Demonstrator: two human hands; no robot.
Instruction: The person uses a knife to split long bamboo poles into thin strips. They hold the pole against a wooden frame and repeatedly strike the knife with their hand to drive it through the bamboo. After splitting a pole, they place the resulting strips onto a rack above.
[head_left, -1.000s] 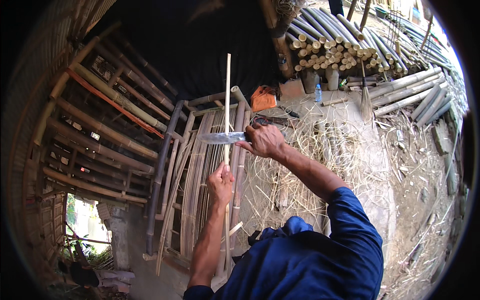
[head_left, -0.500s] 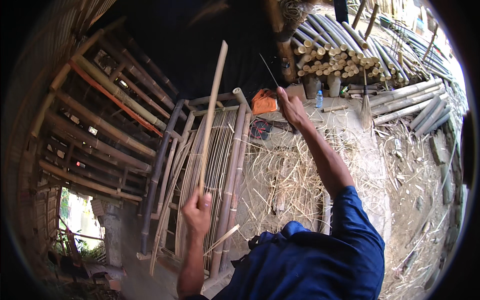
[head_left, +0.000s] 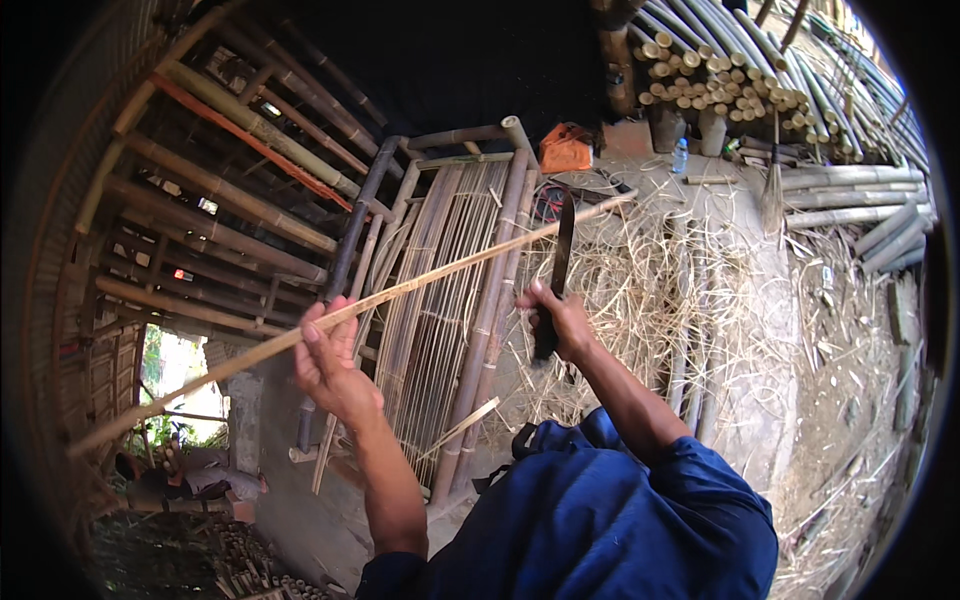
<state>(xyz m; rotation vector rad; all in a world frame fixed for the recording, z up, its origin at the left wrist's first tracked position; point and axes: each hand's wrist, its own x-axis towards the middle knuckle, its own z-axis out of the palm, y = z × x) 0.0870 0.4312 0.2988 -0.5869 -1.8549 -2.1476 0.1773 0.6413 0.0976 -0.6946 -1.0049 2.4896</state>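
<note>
Pinching a long, pale bamboo strip (head_left: 450,269) between thumb and fingers, the person's left hand (head_left: 338,365) is clamped on it left of the slatted bamboo bench (head_left: 487,300). The strip slants across the view, its low end toward the lower left and its far end past the bench's right rail, above the floor. The right hand (head_left: 562,322) is wrapped around the handle of a knife (head_left: 564,240), whose dark blade points away from the person and crosses the strip's line near the far end; whether the two touch, one cannot tell. The hands are well apart. Curly bamboo shavings (head_left: 640,290) litter the floor right of the bench, an orange bag (head_left: 567,150) lies near its far end, and cut bamboo poles (head_left: 720,60) are stacked at the upper right.
</note>
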